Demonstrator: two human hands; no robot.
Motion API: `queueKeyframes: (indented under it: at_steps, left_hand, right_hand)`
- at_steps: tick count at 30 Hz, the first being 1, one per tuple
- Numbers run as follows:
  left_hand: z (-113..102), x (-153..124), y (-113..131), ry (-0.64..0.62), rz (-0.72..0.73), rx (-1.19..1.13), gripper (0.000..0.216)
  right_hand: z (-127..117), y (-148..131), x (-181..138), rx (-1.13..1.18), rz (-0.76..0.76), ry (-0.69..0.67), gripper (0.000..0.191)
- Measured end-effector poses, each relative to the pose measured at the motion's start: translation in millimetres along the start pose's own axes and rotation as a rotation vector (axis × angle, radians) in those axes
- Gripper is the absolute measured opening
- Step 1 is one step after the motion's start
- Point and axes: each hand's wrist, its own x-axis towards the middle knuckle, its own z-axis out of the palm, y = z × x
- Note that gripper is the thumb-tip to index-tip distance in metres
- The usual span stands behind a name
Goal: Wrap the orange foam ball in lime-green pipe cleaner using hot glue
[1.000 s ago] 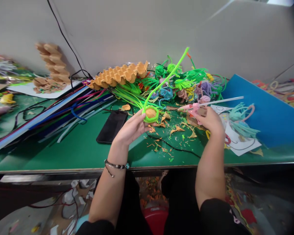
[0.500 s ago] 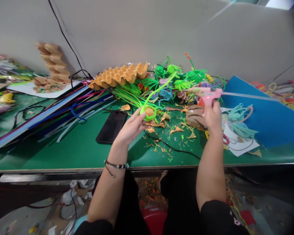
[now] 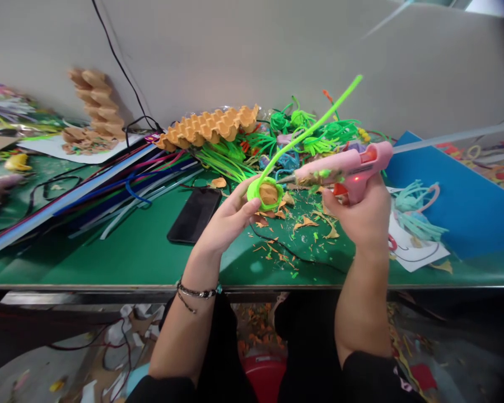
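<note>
My left hand (image 3: pixel 227 218) pinches a small brown cup wrapped in a bright green pipe cleaner (image 3: pixel 269 193), whose free end sticks up to the right. My right hand (image 3: pixel 361 215) grips a pink hot glue gun (image 3: pixel 344 165) with a clear glue stick out the back. The gun's nozzle points left and sits right at the rim of the wrapped cup. Both hands hover above the green table (image 3: pixel 130 252).
A black phone (image 3: pixel 194 214) lies left of my left hand. Behind are an orange egg tray (image 3: pixel 210 126), a heap of green and coloured pipe cleaners (image 3: pixel 311 134), long coloured strips (image 3: pixel 92 190), a blue sheet (image 3: pixel 453 196) and paper scraps (image 3: pixel 294 224). A black cable (image 3: pixel 294 254) crosses the table.
My right hand has lifted the glue gun off the table and swung its nozzle left to the wrapped cup. My left hand has tilted the cup up slightly.
</note>
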Motion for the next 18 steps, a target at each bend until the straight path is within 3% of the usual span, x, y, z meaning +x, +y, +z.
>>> queueKeyframes:
  at_steps: [7, 18]
  left_hand:
    - [5.4, -4.9, 5.7, -0.078, 0.045, 0.045, 0.064]
    - [6.0, -6.3, 6.0, -0.063, 0.055, 0.065, 0.059]
  right_hand:
    - [-3.4, -9.3, -2.6, -0.093, -0.026, -0.016, 0.042]
    - [-6.2, -10.0, -1.9, -0.122, -0.073, -0.037, 0.031]
